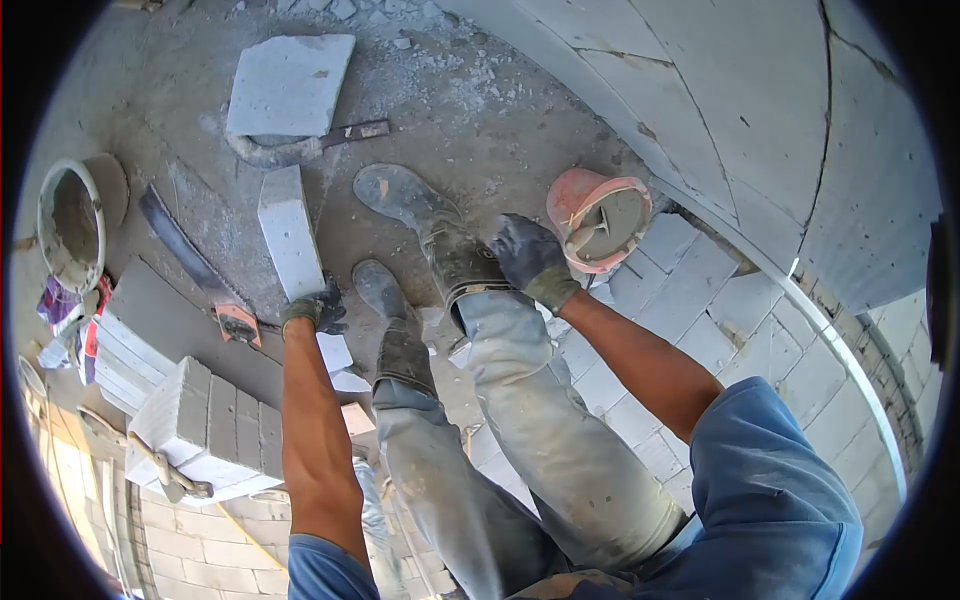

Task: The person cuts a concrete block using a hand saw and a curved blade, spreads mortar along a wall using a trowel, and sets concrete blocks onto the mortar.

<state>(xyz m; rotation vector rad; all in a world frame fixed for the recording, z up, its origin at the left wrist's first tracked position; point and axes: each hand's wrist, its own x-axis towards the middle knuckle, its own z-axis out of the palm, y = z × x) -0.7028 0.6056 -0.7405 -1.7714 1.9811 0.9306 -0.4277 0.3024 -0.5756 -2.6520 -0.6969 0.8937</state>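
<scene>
The shirt [690, 572] is blue, with short sleeves [770, 475]. The trousers [545, 400] are pale, dusty and stained. The gloves [525, 250] are dark with greenish cuffs [553, 288], the boots [400, 195] dark.

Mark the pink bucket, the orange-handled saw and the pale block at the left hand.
Pink bucket [567, 194]: head view, on its outer wall.
Orange-handled saw [188, 253]: head view, on its blade.
Pale block [290, 234] at the left hand [318, 308]: head view, on its long face.

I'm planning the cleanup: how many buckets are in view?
2: a pink bucket near the right hand, and a grey bucket at far left. Others may be hidden near the dark picture edge.
</scene>
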